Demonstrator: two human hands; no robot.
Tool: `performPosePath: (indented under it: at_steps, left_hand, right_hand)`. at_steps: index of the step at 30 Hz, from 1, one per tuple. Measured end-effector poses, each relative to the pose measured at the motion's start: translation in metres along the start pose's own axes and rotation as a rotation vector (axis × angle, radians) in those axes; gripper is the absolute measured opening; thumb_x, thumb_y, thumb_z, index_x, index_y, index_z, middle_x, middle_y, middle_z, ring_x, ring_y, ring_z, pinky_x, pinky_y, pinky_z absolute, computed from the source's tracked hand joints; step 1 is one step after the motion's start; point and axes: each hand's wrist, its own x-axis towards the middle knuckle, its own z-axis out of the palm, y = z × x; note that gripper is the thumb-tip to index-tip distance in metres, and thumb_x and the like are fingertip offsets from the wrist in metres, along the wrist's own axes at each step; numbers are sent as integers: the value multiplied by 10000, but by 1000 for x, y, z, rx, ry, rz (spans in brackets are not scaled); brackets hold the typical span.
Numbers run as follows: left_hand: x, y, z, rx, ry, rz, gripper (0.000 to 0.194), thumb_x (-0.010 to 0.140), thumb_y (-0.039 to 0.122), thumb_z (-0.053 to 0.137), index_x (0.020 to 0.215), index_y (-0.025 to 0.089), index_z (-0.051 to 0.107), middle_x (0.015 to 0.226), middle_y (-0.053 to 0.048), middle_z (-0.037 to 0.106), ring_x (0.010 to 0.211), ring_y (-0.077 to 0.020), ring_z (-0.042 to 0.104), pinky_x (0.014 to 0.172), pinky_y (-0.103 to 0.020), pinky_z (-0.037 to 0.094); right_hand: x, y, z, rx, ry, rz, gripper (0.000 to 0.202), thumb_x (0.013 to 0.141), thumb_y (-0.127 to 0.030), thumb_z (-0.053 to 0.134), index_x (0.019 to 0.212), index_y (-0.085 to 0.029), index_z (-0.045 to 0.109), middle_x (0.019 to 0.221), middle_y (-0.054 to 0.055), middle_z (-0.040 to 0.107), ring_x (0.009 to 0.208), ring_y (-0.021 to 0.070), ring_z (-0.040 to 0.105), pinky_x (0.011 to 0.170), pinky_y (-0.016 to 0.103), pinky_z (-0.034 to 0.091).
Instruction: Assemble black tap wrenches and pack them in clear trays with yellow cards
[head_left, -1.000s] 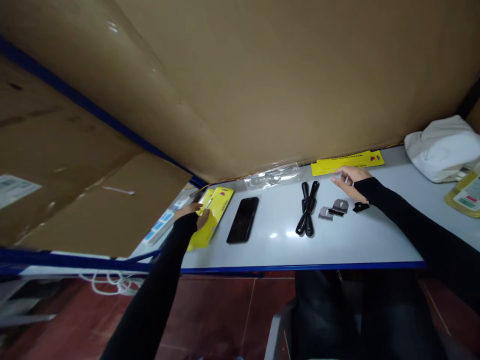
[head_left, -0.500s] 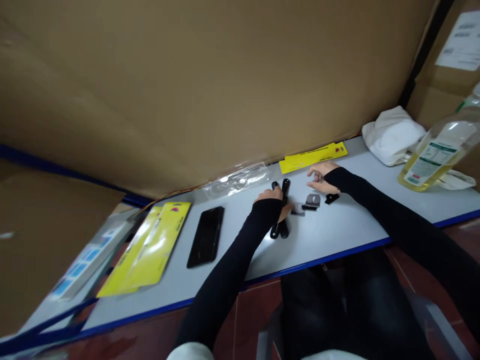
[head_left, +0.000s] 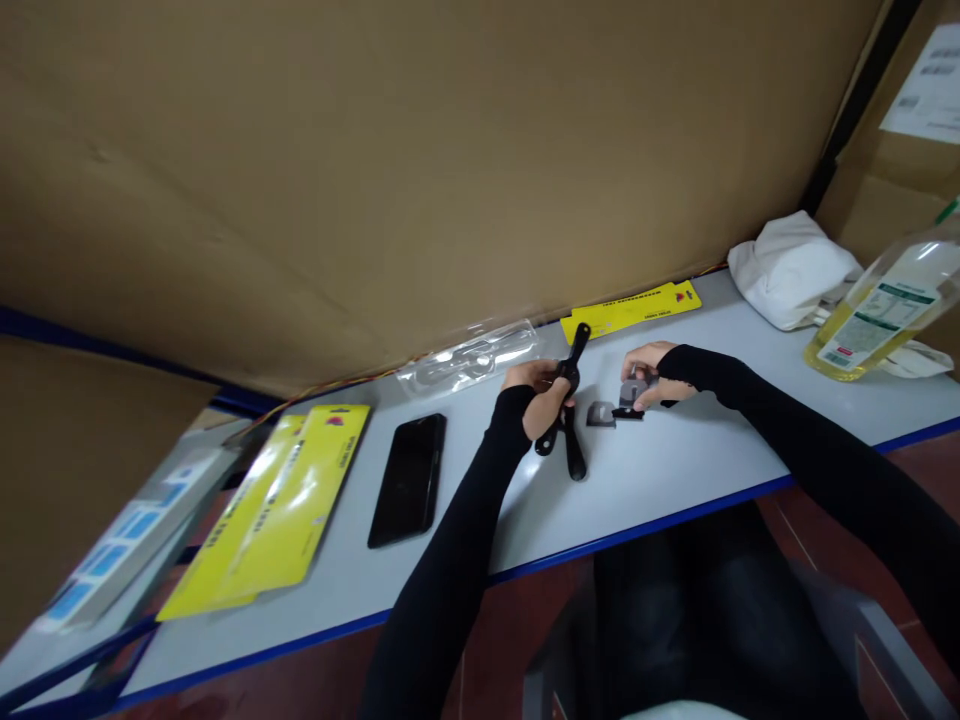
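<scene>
My left hand point(head_left: 541, 398) is closed around a black spokeshave point(head_left: 580, 346), raised a little with one handle pointing away from me. Below it on the table lies a second black spokeshave point(head_left: 574, 455), partly covered by the hand. On the right, my right hand point(head_left: 651, 366) pinches a grey metal blade point(head_left: 633, 393) with a slot in it. A small black plate point(head_left: 628, 413) is under this blade's near edge. Another grey blade point(head_left: 601, 412) lies flat between the hands. A further dark piece is mostly hidden beneath my right hand.
A black phone point(head_left: 407, 480) and yellow cards point(head_left: 300, 500) lie on the left. Clear plastic trays point(head_left: 472, 358) and yellow cards point(head_left: 637, 310) sit along the cardboard wall point(head_left: 450, 180). At right stand a bottle of yellow liquid point(head_left: 862, 330) and a white cloth bundle point(head_left: 787, 270).
My left hand has lifted one spokeshave off the other and turned it. My right hand has come down onto the blade and closed on it.
</scene>
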Motion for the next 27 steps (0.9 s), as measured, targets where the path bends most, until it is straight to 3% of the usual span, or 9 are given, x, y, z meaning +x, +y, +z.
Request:
performPosePath:
  at_steps: [3, 5, 10, 15, 17, 21, 27]
  left_hand:
    - [-2, -1, 17, -340, -128, -34, 360, 704, 298, 878, 972, 104, 736, 900, -123, 773, 682, -226, 751, 565, -310, 609]
    - [-5, -4, 29, -527, -149, -52, 452, 636, 300, 941, 977, 91, 731, 940, -144, 777, 768, -279, 781, 650, -380, 658]
    - [-11, -11, 53, -770, -26, -95, 502, 560, 281, 998, 922, 84, 711, 903, -144, 770, 879, -342, 799, 836, -504, 668]
    - [-17, -5, 59, -823, 72, -93, 623, 505, 304, 1018, 990, 126, 670, 901, -118, 778, 828, -297, 799, 787, -436, 670]
    - [-18, -3, 60, -834, 91, -105, 661, 506, 313, 1016, 1018, 149, 633, 845, -88, 771, 786, -272, 791, 771, -423, 666]
    - [-19, -3, 64, -851, 137, -130, 699, 512, 315, 1007, 1030, 171, 561, 726, -16, 721, 661, -204, 745, 754, -425, 665]
    - [-23, -1, 68, -851, 164, -152, 697, 489, 342, 1011, 979, 180, 543, 600, 80, 611, 511, -91, 590, 650, -365, 666]
  right_hand:
    - [0, 2, -1, 93, 32, -6, 269, 749, -410, 813, 826, -188, 683, 765, 12, 658, 659, 139, 522, 615, 278, 389]
    - [1, 5, -3, 197, 67, -20, 303, 793, -472, 768, 778, -186, 668, 675, -8, 625, 599, 119, 492, 582, 268, 373]
    - [1, 0, -13, 518, 352, 52, 541, 737, -696, 785, 811, -169, 693, 565, -26, 593, 453, 88, 465, 440, 238, 356]
    - [-3, -33, -3, 716, 497, 90, 578, 676, -734, 825, 759, -184, 668, 514, -21, 591, 370, 80, 413, 364, 239, 348]
    - [-1, -45, 11, 725, 529, 96, 581, 672, -744, 811, 741, -185, 671, 522, -13, 589, 392, 92, 428, 373, 244, 355]
    - [3, -54, 37, 559, 710, 35, 554, 738, -723, 757, 660, -189, 630, 609, 12, 622, 520, 112, 492, 477, 249, 398]
    - [-1, -56, 44, 367, 784, -5, 468, 894, -600, 666, 666, -193, 629, 607, 1, 595, 577, 126, 490, 542, 253, 377]
